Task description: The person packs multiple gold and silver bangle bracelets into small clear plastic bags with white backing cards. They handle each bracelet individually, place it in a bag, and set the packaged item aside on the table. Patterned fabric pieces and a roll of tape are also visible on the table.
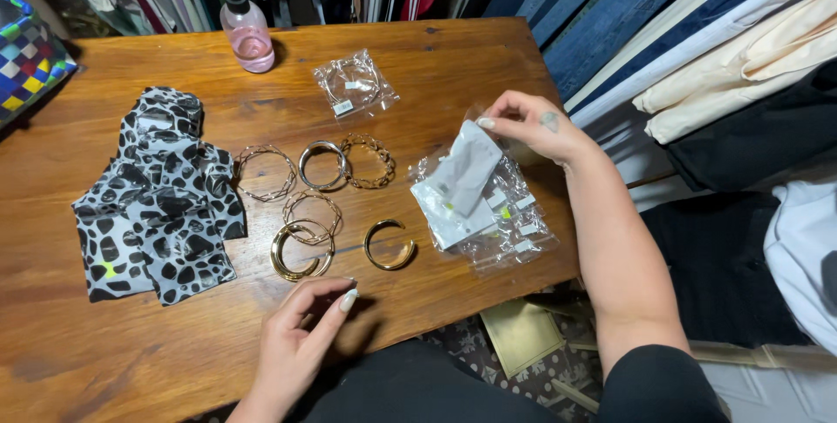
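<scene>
My right hand pinches the top of a small white packet and holds it just above a pile of clear plastic bags at the table's right side. Near the front edge, my left hand hovers with fingers loosely curled and holds nothing. It is closest to a wide gold open cuff and a thinner gold cuff. Several more bracelets lie in the middle: a chain-link one, a silver bangle, a bronze link one and a twisted gold one.
A heap of black-and-white spotted pouches lies at the left. A pink pump bottle and a bagged bracelet stand farther back on the wooden table. Hanging clothes line the back and right; a chequered bag is far left.
</scene>
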